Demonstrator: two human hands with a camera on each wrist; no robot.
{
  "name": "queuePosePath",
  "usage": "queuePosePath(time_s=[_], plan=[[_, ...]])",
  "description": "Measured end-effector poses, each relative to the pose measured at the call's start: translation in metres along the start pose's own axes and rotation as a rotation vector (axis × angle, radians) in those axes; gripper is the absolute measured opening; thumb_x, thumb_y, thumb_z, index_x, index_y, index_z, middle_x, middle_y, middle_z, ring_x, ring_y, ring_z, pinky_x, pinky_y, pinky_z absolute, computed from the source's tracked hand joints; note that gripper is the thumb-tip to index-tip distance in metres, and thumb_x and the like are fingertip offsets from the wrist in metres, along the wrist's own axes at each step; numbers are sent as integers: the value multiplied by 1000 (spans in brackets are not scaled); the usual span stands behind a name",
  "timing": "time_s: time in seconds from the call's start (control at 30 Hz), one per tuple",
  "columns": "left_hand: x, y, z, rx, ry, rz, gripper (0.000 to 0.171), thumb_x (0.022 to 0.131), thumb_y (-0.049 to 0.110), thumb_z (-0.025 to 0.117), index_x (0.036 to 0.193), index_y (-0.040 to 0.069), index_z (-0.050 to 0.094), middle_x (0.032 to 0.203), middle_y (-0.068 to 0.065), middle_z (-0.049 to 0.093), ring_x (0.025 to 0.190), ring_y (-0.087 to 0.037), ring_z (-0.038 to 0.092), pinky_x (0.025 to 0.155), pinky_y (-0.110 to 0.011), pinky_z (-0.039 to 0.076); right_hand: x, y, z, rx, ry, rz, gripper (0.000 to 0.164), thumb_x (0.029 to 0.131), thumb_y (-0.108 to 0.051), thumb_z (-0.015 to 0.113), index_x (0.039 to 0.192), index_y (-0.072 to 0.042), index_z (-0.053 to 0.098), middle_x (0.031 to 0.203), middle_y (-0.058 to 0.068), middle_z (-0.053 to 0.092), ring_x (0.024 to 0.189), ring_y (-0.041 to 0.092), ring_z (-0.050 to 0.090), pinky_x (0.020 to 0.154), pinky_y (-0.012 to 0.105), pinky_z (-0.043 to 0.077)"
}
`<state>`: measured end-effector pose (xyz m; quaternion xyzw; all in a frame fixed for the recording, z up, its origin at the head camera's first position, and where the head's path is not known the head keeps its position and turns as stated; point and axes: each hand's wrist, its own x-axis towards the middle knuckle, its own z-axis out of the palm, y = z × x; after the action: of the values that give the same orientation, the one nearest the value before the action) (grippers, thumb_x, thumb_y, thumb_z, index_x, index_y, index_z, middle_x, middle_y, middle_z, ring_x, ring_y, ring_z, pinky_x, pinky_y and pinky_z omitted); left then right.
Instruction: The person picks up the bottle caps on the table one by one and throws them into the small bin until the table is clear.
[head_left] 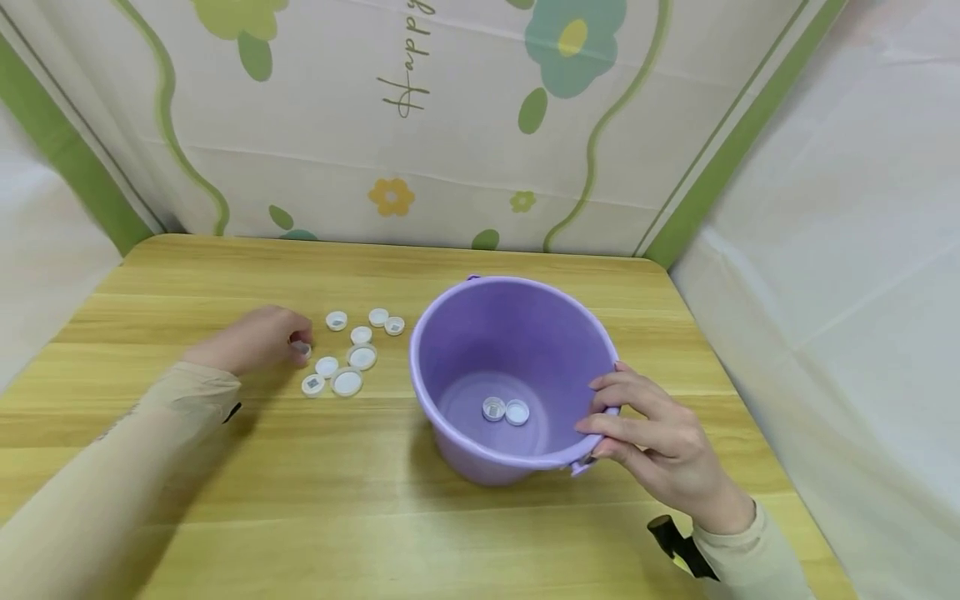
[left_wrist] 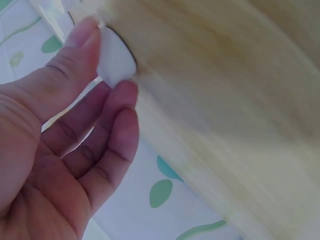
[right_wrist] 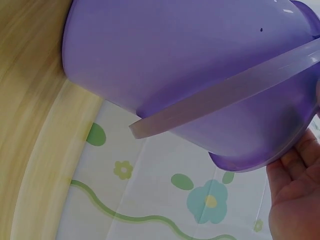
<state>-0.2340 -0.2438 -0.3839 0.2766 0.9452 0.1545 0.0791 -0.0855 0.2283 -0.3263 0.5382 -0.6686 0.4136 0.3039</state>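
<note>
My left hand (head_left: 258, 337) pinches a small white round cap (left_wrist: 117, 57) between thumb and fingertips at the left of the table; in the head view the fingers partly cover it. To the right of that hand lie several loose white caps (head_left: 347, 382), some with a grey square mark inside. A purple bucket (head_left: 517, 287) stands right of the middle with its mouth facing up toward me. Two white caps (head_left: 517, 412) lie side by side on its floor. My right hand (head_left: 660, 442) grips the bucket's right rim, fingers over the edge and thumb outside.
The bucket's handle (right_wrist: 225, 95) hangs along its outer side. Beneath everything is a wood-grain table (head_left: 315, 517). A white curtain with flower prints (head_left: 465, 142) rises along its far edge, and pale cloth (head_left: 840, 275) hangs at the right.
</note>
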Motion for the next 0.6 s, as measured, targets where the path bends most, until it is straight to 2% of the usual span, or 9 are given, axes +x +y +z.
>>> queuePosePath(time_s=[0.27, 0.47, 0.6], plan=[[2, 7, -1, 23, -9, 22, 34, 80, -2, 77, 68, 11, 48, 64, 3, 37, 60, -13, 36, 57, -31, 31, -2, 1, 1, -4, 1, -1, 21, 95, -15, 66, 92, 4, 75, 92, 18, 64, 110, 28, 59, 113, 46, 31], [3, 13, -2, 34, -3, 21, 28, 79, 0, 79, 71, 9, 53, 68, 1, 45, 64, -16, 41, 59, -33, 36, -1, 0, 1, -3, -1, 1, 21, 95, -16, 65, 93, 3, 75, 92, 18, 63, 111, 28, 58, 114, 45, 31], [4, 15, 0, 52, 10, 25, 28, 78, 1, 80, 71, 9, 54, 68, 1, 46, 64, -16, 42, 60, -33, 36, -1, -1, 0, -10, -5, 5, 21, 95, -16, 65, 93, 3, 75, 92, 17, 63, 111, 28, 58, 114, 45, 31]])
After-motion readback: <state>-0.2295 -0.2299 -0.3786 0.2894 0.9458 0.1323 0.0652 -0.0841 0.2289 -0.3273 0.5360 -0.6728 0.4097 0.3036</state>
